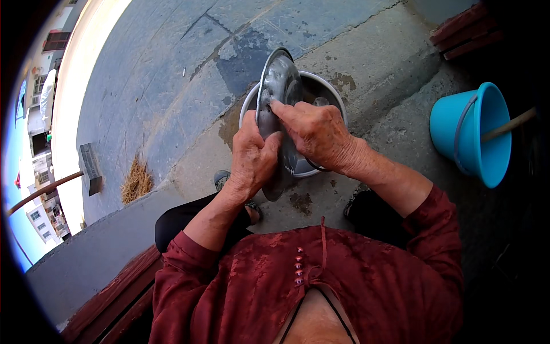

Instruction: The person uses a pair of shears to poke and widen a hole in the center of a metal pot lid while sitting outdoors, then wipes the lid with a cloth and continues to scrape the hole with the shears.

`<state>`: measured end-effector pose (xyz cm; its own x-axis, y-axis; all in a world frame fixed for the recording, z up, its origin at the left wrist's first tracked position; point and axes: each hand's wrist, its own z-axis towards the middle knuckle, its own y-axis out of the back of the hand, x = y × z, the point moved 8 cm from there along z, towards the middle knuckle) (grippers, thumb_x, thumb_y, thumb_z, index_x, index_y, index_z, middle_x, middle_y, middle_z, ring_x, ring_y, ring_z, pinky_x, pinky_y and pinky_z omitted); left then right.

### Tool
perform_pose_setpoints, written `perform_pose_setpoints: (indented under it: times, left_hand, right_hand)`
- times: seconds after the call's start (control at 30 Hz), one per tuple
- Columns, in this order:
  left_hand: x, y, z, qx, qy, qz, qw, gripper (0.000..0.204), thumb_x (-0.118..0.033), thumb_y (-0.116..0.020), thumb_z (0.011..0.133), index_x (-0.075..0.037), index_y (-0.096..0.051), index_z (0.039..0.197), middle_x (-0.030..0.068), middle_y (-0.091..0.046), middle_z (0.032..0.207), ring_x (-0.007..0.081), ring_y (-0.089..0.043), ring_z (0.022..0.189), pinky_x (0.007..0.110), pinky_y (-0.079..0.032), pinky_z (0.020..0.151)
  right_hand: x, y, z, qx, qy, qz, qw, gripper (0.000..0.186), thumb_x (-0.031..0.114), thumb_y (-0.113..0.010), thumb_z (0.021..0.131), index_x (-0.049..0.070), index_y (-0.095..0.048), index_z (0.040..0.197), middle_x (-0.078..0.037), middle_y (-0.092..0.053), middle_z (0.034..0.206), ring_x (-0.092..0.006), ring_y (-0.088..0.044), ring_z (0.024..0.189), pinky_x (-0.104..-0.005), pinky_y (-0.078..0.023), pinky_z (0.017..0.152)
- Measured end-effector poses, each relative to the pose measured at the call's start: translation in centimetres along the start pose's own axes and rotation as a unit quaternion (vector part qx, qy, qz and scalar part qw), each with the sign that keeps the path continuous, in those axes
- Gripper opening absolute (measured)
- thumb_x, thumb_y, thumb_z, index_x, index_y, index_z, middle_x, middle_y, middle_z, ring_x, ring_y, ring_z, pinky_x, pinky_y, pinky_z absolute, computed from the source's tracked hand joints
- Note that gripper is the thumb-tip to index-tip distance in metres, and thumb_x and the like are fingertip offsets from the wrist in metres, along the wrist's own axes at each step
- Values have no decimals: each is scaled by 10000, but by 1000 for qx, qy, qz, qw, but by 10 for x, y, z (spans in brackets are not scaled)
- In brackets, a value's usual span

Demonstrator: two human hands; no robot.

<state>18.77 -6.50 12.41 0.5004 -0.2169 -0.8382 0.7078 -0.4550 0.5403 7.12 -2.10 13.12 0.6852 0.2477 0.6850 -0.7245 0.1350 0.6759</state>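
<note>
A round, dented silver metal lid [281, 80] stands tilted on edge over a pale-rimmed pot [338, 94]. My left hand [255, 152] grips the lid's near side, with the thumb lying across its face. On that same face, the forefinger of my right hand [315, 132] presses beside a small dark spot. The other right fingers are curled in, and what they hold, if anything, is hidden. A rounded greyish thing [321, 102] shows just beyond the right knuckles. Most of the pot's inside is covered by the lid and my hands.
A blue bucket [455, 129] with a grey handle leans at the right, a wooden stick [510, 125] in it. A straw bundle [136, 180] and a grey block [90, 169] lie left. Dark red wooden beams [467, 31] stand far right. Wet patches mark the concrete step [372, 69].
</note>
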Motion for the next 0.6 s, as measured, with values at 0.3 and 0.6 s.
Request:
perform_pose_setpoints:
  times: [0.3,0.6]
  left_hand:
    - [-1,0,-1,-6,-10,28,1000,269,-43,-634,805,21,-505,1033,223,-631,845,354,-663,792,412,-512,697]
    - [2,0,-2,2,-11,29,1000,278,-43,-628,811,17,-497,1048,213,-629,867,326,-655,805,395,-511,719]
  right_hand:
    - [0,1,-1,-8,-7,0,1000,383,48,-613,855,-2,-578,1233,-155,-635,788,-314,-658,702,-390,-522,602]
    - [5,-3,-6,-17,5,15,1000,359,78,-587,865,3,-572,1216,-170,-645,756,-327,-687,704,-389,-546,569]
